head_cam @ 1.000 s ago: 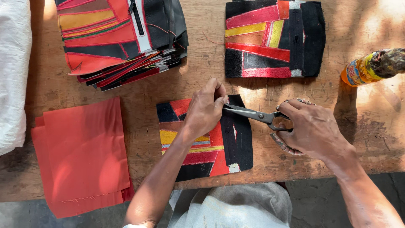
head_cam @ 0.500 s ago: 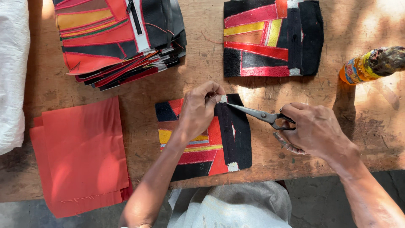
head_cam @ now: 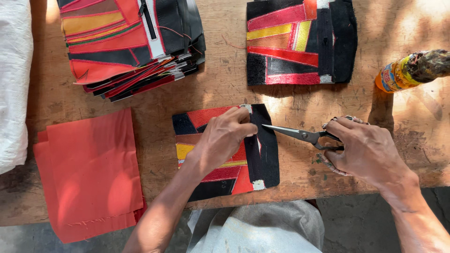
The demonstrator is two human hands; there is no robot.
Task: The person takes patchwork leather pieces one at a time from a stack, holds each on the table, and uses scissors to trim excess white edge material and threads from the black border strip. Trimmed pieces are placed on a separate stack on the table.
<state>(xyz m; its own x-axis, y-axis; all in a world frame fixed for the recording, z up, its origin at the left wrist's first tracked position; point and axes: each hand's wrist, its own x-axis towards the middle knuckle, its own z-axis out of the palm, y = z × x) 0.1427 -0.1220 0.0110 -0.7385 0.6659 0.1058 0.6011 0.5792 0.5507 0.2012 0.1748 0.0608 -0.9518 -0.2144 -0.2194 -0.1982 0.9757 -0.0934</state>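
My left hand (head_cam: pixel 220 140) lies on a patchwork leather panel (head_cam: pixel 262 159) of black, red and yellow pieces at the table's front edge, fingertips pinching its top edge. My right hand (head_cam: pixel 365 150) grips the handles of black-handled scissors (head_cam: pixel 300 135). The blades are closed and point left, their tip just at the panel's right edge.
A tall stack of similar patchwork panels (head_cam: pixel 131 42) sits at the back left and a smaller stack (head_cam: pixel 300 42) at the back right. Orange-red fabric sheets (head_cam: pixel 89 173) lie at the left, white cloth (head_cam: pixel 14 79) at the far left. An orange bottle (head_cam: pixel 398 72) stands on the wooden table (head_cam: pixel 215 89).
The scissors have pulled back to the right, off the panel's top edge. My left hand has stayed on the panel, shifting slightly along its top.
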